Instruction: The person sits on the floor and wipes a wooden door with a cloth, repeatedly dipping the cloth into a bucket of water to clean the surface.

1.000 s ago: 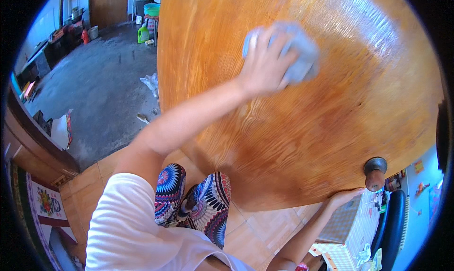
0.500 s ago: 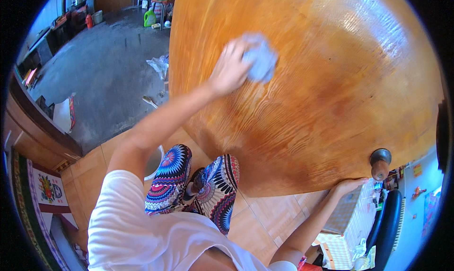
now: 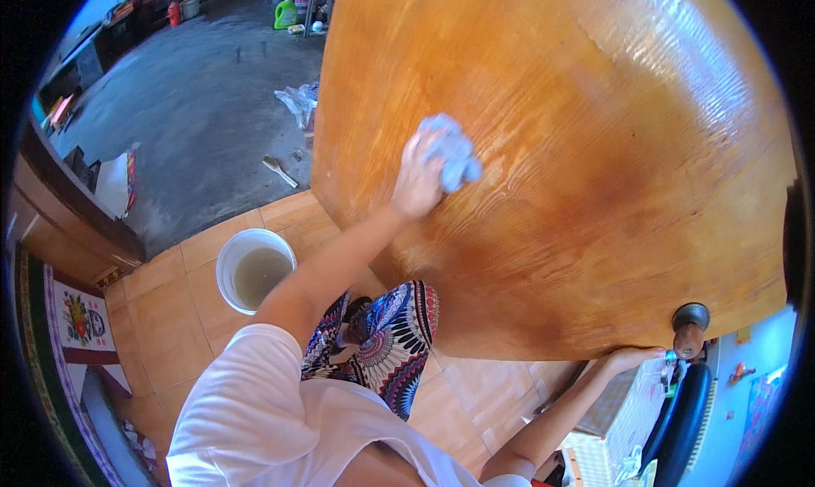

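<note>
Left hand (image 3: 416,181) clutches pale blue cloth (image 3: 452,157), pressed flat on wooden door (image 3: 594,147). Right hand (image 3: 632,357) grips door's lower edge near knob (image 3: 689,321), fingers probably curled under. Keep pressure even, follow grain; bucket (image 3: 253,268) just behind.

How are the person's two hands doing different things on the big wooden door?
The left hand is raised to the middle of the door and presses a pale blue cloth against the wood; the right hand holds nothing. The left arm stretches far up, while the right hand stays low, gripping the door's bottom edge near the round knob. Both touch the door.
</note>
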Demonstrator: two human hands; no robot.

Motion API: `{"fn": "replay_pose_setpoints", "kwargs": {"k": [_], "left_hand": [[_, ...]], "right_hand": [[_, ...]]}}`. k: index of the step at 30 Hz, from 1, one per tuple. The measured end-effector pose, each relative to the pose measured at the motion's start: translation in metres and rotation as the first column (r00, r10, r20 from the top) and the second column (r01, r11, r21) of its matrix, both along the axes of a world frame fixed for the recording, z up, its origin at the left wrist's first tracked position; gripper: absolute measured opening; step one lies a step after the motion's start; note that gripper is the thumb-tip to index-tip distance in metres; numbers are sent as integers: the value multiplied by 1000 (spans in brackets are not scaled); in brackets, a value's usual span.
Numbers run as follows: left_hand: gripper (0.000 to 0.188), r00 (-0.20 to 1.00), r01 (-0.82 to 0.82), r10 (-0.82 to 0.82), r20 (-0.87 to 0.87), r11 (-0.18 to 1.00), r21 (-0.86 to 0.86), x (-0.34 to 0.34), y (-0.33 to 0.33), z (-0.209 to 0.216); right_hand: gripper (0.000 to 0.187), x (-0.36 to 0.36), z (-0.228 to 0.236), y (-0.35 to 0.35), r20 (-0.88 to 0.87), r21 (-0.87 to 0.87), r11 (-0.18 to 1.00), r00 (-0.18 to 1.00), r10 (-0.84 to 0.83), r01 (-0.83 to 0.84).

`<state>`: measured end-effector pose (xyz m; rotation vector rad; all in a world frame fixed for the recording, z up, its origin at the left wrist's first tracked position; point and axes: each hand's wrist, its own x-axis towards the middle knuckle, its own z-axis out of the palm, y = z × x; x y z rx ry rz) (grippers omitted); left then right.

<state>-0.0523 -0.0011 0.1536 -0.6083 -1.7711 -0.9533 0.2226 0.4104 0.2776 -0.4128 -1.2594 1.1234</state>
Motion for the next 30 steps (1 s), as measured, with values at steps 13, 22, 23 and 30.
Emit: {"fn": "replay_pose_setpoints", "kwargs": {"k": [13,22,23,30], "left_hand": [[56,979,66,-4,-205,953,297,-4,-15,229],[51,975,-170,207,-84,931,321,-59,-16,128],[50,975,-169,208,-79,922,348,-69,-26,91],[43,756,-494,175,630,785,375,-80,-58,-32]], "right_hand": [[83,-1,12,-28,-24,-22,998,998,-53,52],[85,6,9,-30,-28,51,994,995,-99,100],[85,4,9,-25,-36,49,992,993,-111,112],[88,-7,5,-10,-24,7,999,998,-49,50]]}}
